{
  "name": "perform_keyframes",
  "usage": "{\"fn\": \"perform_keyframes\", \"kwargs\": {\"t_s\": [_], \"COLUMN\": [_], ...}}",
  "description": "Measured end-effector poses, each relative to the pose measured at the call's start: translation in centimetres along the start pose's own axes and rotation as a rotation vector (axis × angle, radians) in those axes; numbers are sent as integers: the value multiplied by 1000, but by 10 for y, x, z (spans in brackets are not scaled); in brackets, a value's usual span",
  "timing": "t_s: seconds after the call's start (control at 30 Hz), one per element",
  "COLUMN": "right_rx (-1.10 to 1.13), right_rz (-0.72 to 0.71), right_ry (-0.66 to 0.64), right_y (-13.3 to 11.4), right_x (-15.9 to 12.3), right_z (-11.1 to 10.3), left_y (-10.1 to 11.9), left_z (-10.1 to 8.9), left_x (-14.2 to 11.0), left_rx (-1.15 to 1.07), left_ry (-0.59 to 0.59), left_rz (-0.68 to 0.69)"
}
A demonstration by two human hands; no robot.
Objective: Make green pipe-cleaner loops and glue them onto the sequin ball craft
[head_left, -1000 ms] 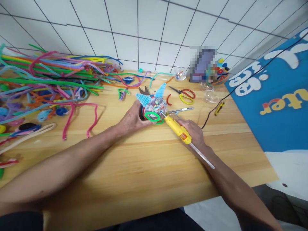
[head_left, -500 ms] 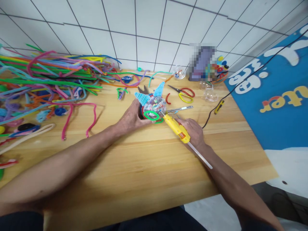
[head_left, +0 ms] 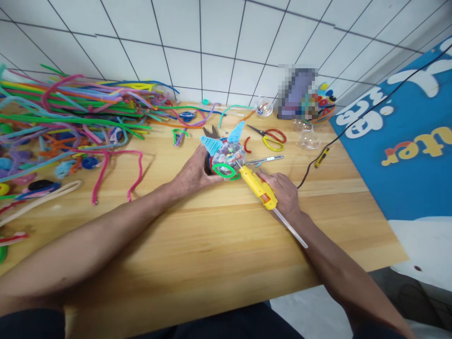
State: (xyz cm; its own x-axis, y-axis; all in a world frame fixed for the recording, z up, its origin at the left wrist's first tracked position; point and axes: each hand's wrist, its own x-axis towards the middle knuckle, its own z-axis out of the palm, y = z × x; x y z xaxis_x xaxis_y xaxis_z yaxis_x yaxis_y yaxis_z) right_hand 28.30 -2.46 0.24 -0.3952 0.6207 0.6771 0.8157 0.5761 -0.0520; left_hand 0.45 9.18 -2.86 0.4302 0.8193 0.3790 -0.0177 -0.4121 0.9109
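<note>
My left hand (head_left: pixel 195 170) is wrapped round the left side of a round craft figure (head_left: pixel 229 154) with a clear, speckled top. Two light-blue pipe-cleaner ears (head_left: pixel 236 133) stick up from it, and a green pipe-cleaner ring (head_left: pixel 223 170) sits on its near side. In my right hand (head_left: pixel 282 190) is a yellow glue gun (head_left: pixel 259 187), a clear glue stick (head_left: pixel 293 230) jutting from its back end. The gun's nozzle points at the figure's right side, close to the green ring; whether it touches cannot be made out.
Left lies a large heap of coloured pipe cleaners (head_left: pixel 88 106). Behind the figure are pliers (head_left: pixel 211 132); to its right, scissors (head_left: pixel 268 136) and a metal-bodied tool (head_left: pixel 265 160). Clear plastic domes (head_left: pixel 310 140), a yellow cutter (head_left: pixel 321 157) and a black cord (head_left: pixel 348 126) are farther right.
The glue gun has shifted slightly left, its back end swinging a little with it. My left hand keeps hold of the figure, and the whole view has drifted slightly.
</note>
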Motion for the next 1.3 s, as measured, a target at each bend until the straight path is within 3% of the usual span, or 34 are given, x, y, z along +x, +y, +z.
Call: {"fn": "perform_keyframes", "kwargs": {"t_s": [0.23, 0.4, 0.6, 1.0, 1.3], "right_rx": [22, 13, 11, -28, -59], "right_rz": [10, 36, 8, 32, 3], "right_ry": [16, -55, -33, -64, -46], "right_y": [2, 4, 0, -4, -7], "right_x": [-2, -5, -2, -2, 4], "right_z": [-5, -2, -1, -1, -4], "left_y": [-5, 1, 11, 0, 5], "left_z": [0, 2, 1, -2, -4], "left_x": [2, 2, 5, 4, 4], "left_rx": [-21, -65, -19, 35, 84], "left_ry": [-29, -41, -41, -31, -42], "left_rz": [-44, -56, -29, -23, -28]}}
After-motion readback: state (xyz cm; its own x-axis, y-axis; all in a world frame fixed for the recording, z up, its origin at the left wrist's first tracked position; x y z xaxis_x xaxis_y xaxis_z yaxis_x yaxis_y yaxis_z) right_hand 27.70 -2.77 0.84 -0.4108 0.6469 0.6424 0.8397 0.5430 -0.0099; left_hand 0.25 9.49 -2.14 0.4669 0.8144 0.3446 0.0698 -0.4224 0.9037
